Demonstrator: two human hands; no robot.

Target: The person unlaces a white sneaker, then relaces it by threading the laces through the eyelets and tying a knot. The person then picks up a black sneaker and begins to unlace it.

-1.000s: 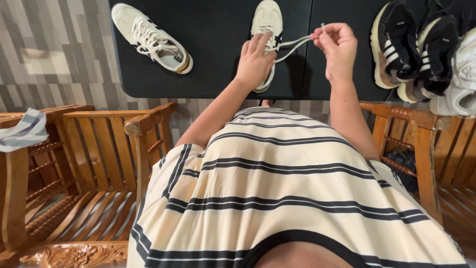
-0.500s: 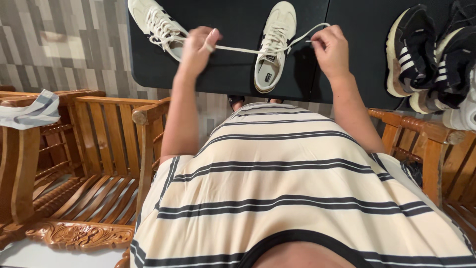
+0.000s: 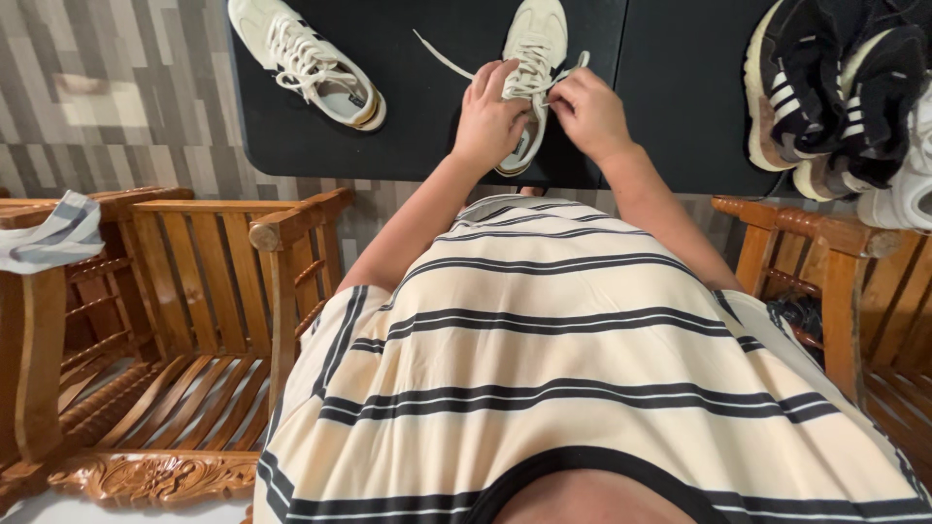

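A cream sneaker (image 3: 537,44) lies on a black table (image 3: 427,126), toe pointing away from me. My left hand (image 3: 490,116) rests on the near part of this sneaker and pinches its white lace (image 3: 442,55), whose loose end trails off to the left. My right hand (image 3: 587,109) is at the sneaker's right side, fingers pinching the lace by the eyelets. A second cream sneaker (image 3: 306,58) lies apart at the table's left, laced.
Several black and white sneakers (image 3: 840,92) are piled at the table's right end. Wooden chairs (image 3: 184,320) stand on my left and right (image 3: 835,281). A striped cloth (image 3: 53,233) hangs on the left chair's arm.
Both hands have come together on the sneaker after pulling the lace wide apart; the left hand moved right, back onto the shoe. The view shifted slightly.
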